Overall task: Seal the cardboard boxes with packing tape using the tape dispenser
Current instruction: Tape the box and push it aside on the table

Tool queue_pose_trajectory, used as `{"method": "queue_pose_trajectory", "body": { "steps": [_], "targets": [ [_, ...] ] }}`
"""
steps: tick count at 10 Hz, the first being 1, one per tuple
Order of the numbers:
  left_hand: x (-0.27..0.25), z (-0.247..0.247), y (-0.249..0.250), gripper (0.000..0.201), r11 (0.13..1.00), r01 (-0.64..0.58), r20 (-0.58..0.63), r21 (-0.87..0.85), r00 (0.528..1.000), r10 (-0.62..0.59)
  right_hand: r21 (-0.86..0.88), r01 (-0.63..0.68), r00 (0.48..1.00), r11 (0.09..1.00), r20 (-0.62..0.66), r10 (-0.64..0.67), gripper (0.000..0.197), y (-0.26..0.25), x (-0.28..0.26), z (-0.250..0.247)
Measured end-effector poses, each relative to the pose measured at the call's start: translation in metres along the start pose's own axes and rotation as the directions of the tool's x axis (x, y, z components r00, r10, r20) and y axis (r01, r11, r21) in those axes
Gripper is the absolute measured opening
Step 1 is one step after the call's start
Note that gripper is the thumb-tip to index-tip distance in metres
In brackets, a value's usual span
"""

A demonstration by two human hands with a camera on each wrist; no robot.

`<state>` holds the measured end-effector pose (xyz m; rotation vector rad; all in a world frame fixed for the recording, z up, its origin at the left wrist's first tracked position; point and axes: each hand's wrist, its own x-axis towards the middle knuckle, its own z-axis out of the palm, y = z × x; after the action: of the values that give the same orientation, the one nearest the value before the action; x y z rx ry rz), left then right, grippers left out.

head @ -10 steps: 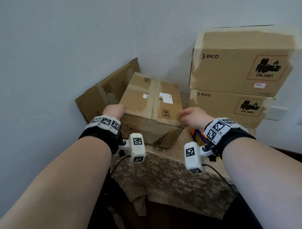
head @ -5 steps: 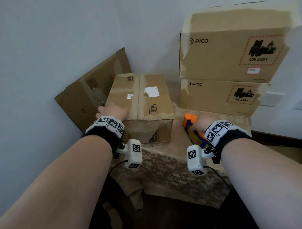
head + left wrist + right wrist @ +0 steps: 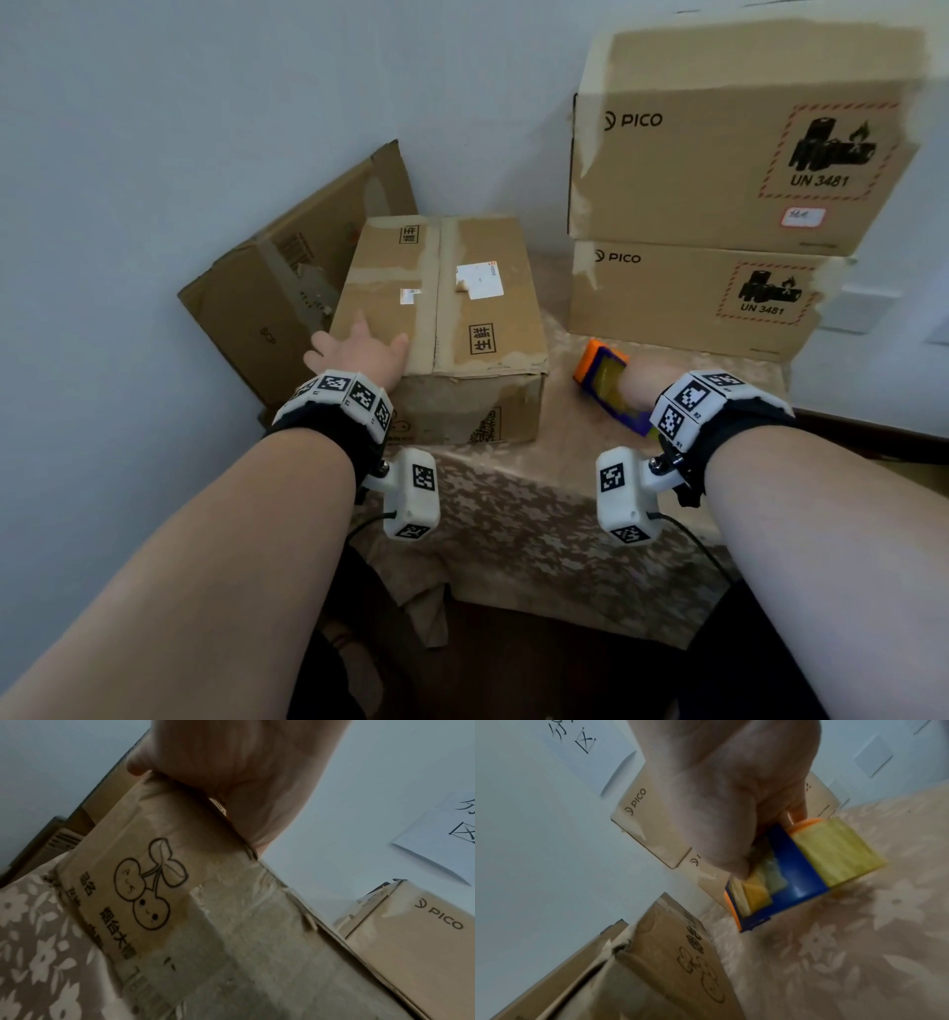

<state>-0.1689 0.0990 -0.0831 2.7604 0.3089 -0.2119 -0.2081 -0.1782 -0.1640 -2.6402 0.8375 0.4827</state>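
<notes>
The right hand (image 3: 731, 801) curls around the light, rigid tape dispenser (image 3: 608, 385) lying beside the box (image 3: 441, 318), best gripped by its body, while the left hand (image 3: 359, 352) presses flat, fingers spread, on top.

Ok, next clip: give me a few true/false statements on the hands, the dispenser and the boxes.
1. The left hand rests on top of the cherry-print box. True.
2. The right hand grips the tape dispenser. True.
3. The dispenser is already on the box's centre seam. False: it is down at the tablecloth, right of the box.
4. Only one PICO box is present. False: two PICO boxes are stacked.
</notes>
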Motion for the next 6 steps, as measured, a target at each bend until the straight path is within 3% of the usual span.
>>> {"method": "queue_pose_trajectory", "body": {
  "steps": [1, 2, 3, 4, 5, 6],
  "targets": [
    [-0.002, 0.0, -0.006, 0.073, 1.0, -0.018, -0.004, -0.017, 1.0, 0.018, -0.082, -0.045, 0.997, 0.996, -0.061, 0.04, 0.02, -0.009, -0.113, -0.064],
    [-0.002, -0.001, -0.014, 0.075, 0.999, -0.045, -0.003, -0.03, 0.999, 0.045, 0.231, 0.026, 0.963, 0.973, -0.267, 0.038, 0.025, -0.007, -0.106, -0.068],
    [-0.006, -0.002, -0.019, 0.076, 0.997, -0.065, 0.0, -0.038, 0.998, 0.065, 0.402, 0.209, 0.892, 0.892, -0.452, -0.005, 0.034, -0.014, -0.105, -0.077],
    [-0.009, -0.004, -0.023, 0.075, 0.994, -0.087, 0.015, -0.069, 0.996, 0.088, 0.429, 0.371, 0.822, 0.824, -0.564, -0.076, 0.039, -0.031, -0.117, -0.087],
    [-0.011, -0.008, -0.024, 0.077, 0.991, -0.091, 0.052, -0.099, 0.994, 0.096, 0.463, 0.473, 0.799, 0.749, -0.584, -0.144, 0.046, -0.052, -0.13, -0.088],
    [-0.014, -0.012, -0.022, 0.081, 0.988, -0.105, 0.1, -0.117, 0.988, 0.117, 0.552, 0.518, 0.822, 0.653, -0.533, -0.202, 0.045, -0.073, -0.133, -0.081]
  ]
}}
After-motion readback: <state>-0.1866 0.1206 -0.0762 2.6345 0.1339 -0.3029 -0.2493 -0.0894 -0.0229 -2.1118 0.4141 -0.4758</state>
